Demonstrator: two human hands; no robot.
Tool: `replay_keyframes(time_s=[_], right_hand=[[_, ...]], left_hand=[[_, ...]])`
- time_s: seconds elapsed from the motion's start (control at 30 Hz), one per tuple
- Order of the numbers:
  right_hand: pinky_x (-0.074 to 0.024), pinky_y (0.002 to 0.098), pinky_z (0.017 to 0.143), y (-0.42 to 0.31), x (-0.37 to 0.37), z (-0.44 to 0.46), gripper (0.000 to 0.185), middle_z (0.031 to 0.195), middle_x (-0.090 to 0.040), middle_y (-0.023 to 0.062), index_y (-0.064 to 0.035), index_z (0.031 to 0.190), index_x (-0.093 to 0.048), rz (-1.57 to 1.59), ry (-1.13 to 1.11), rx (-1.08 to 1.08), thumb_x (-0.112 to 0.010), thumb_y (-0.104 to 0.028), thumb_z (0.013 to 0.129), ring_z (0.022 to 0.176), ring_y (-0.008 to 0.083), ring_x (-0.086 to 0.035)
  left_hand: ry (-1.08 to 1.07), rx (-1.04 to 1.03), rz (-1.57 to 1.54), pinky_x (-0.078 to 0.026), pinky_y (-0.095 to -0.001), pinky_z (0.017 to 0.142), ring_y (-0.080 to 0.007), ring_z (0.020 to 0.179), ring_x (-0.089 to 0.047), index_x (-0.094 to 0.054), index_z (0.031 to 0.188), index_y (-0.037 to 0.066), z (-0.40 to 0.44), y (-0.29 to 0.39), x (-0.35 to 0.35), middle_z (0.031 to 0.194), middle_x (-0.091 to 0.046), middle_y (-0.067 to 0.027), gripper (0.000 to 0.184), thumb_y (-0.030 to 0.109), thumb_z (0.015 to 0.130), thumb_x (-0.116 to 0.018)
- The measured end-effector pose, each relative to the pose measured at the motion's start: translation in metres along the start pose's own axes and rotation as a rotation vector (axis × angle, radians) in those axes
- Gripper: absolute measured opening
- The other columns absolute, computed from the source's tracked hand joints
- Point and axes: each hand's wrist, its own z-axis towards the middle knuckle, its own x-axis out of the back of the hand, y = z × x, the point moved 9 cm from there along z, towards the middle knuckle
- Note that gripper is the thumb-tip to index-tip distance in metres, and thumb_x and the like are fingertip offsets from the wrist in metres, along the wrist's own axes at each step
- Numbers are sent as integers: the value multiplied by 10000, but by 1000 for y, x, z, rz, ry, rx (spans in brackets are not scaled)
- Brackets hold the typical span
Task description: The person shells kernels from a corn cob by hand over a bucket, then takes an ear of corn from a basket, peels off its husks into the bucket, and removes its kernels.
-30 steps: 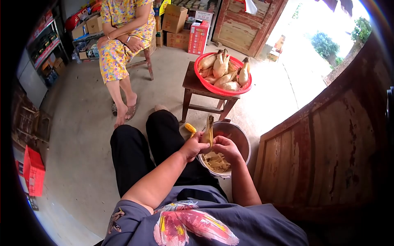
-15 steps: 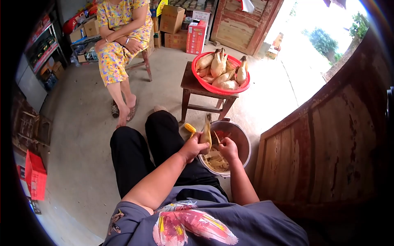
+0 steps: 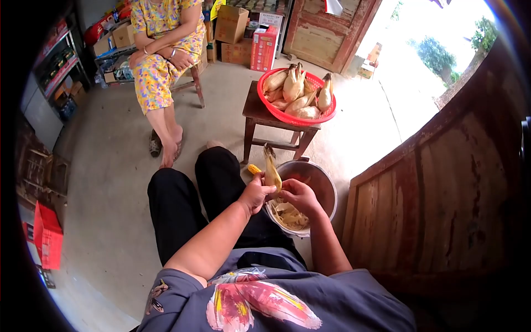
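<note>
My left hand (image 3: 258, 197) is closed around an ear of corn (image 3: 271, 170) in its pale husk, with the dark silk end pointing up. At the lower end of that ear, the fingers of my right hand (image 3: 301, 196) are pinched together against the husk; their tips are partly hidden. Just beyond my left hand a bare yellow corn cob (image 3: 254, 169) shows, and what supports it is hidden. Below both hands stands a metal pot (image 3: 330, 191) with torn husks (image 3: 289, 216) inside.
A red plastic basket (image 3: 332, 113) of unpeeled corn sits on a wooden stool (image 3: 250, 113) ahead. To the right rises a wooden door panel (image 3: 420, 205). Another person (image 3: 166, 61) sits at the upper left with arms crossed. Cardboard boxes (image 3: 231, 25) stand behind.
My right hand has come from over the pot, where it held a strip of husk, back to the ear's lower end. The ear has shifted slightly left and up.
</note>
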Motion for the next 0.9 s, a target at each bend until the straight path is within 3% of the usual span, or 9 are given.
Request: replay_keyframes(time_s=[0.1, 0.27, 0.33, 0.43, 0.9], right_hand=[[-487, 228, 690, 3, 5, 2, 167, 862, -630, 0, -14, 978, -610, -181, 43, 34, -676, -93, 846, 768, 70, -576], [-480, 229, 715, 22, 5, -1, 229, 910, -620, 5, -30, 1036, -588, 96, 41, -33, -687, -84, 837, 807, 78, -573], [-472, 225, 734, 17, -1, -2, 234, 922, -607, 12, -25, 1040, -567, 353, -11, -63, -684, -72, 843, 833, 79, -568], [-466, 218, 739, 17, 1, 2, 226, 922, -598, 10, -18, 1035, -551, 125, -6, -7, -676, -68, 853, 834, 77, -564], [-428, 201, 675, 18, -1, -8, 99, 810, -571, -41, -58, 918, -592, 268, -100, -86, -655, -83, 846, 726, 54, -516]], left_hand=[[14, -34, 24, -526, -419, 890, -252, 1045, -577, -313, 1336, 65, -3, 2, 1, 1166, -498, -103, 605, -20, 825, -625], [-16, -9, 31, -527, -410, 882, -252, 1048, -575, -322, 1333, 54, -3, 0, -3, 1153, -505, -109, 602, -9, 827, -642], [-15, -45, 128, -513, -386, 894, -253, 1058, -580, -353, 1306, 63, -1, 1, -5, 1176, -516, -111, 554, -33, 834, -626], [-19, -98, 252, -498, -338, 899, -234, 1046, -582, -371, 1290, 48, 1, 1, -6, 1168, -527, -115, 535, -39, 831, -631], [-44, -147, 253, -483, -323, 912, -209, 1059, -574, -382, 1334, 34, -1, 3, -8, 1192, -547, -115, 561, 3, 842, -648]])
